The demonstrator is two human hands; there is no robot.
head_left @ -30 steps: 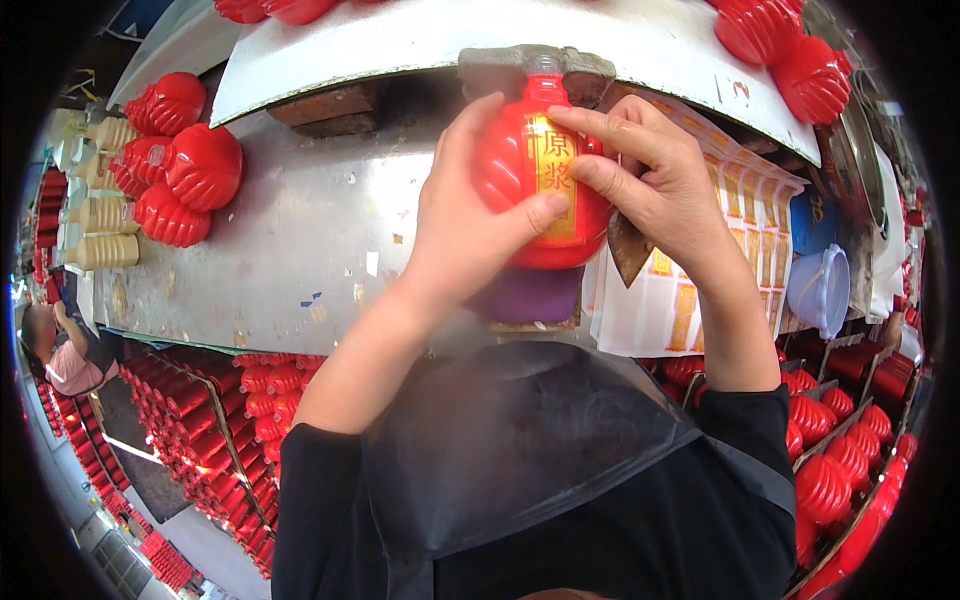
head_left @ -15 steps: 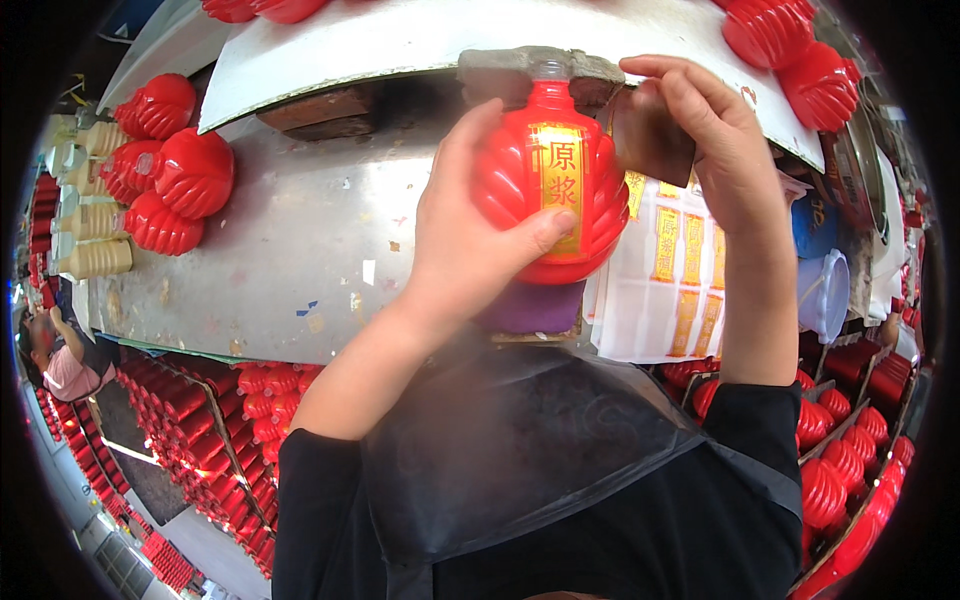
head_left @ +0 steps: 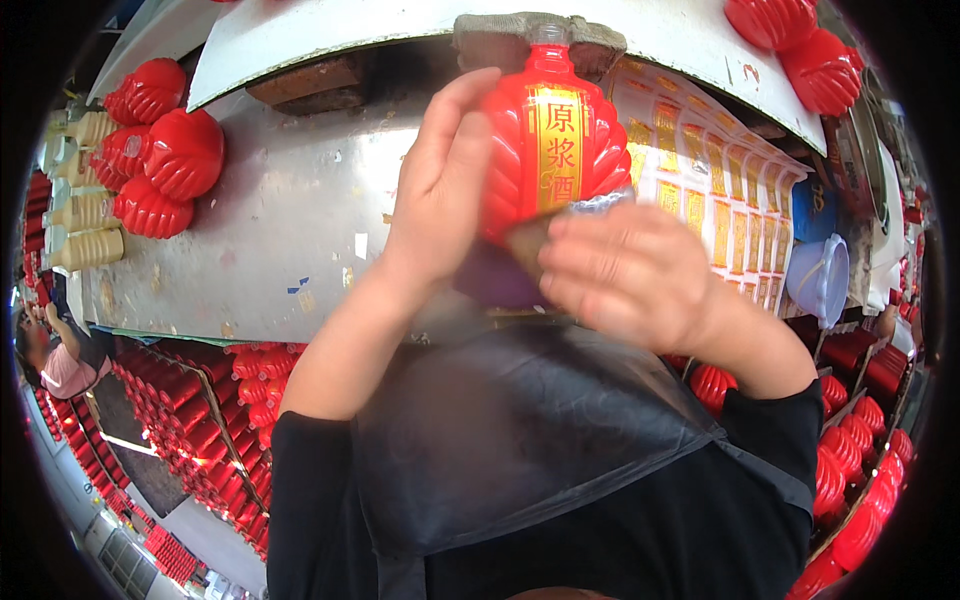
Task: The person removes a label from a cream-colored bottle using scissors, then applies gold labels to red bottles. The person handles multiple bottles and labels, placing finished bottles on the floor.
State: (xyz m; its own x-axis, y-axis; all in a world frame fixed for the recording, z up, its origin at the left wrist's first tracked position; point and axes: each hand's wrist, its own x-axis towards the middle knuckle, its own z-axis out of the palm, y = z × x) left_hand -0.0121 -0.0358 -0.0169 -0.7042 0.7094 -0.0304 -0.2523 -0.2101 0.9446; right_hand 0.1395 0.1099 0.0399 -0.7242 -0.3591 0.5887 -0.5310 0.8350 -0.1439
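A glossy red ribbed bottle (head_left: 507,150) lies face up at the middle of the bench, its clear neck on a grey cloth-wrapped rest (head_left: 490,38). Down its front runs a gold-and-red label (head_left: 561,145). My left hand (head_left: 432,190) is closed along the bottle's left side, with thumb and fingers by its edge. At the bottle's lower end, my right hand (head_left: 635,270) grips a flat brown scraper-like piece (head_left: 528,243) against it; motion blurs this hand. A greyish-blue crumpled bit (head_left: 600,203) shows above its fingers. Under the bottle is a purple pad (head_left: 492,283).
Sheets of gold labels (head_left: 735,190) lie right of the bottle, beside a pale bucket (head_left: 818,280). Red bottles (head_left: 185,152) and cream bottles (head_left: 85,248) stand left on the metal bench (head_left: 270,220). Racked red bottles (head_left: 190,400) fill the lower left. Another person (head_left: 65,365) is at far left.
My right hand has come down from beside the neck to the bottle's lower end with the brown piece. My left thumb has moved off the label to the left edge.
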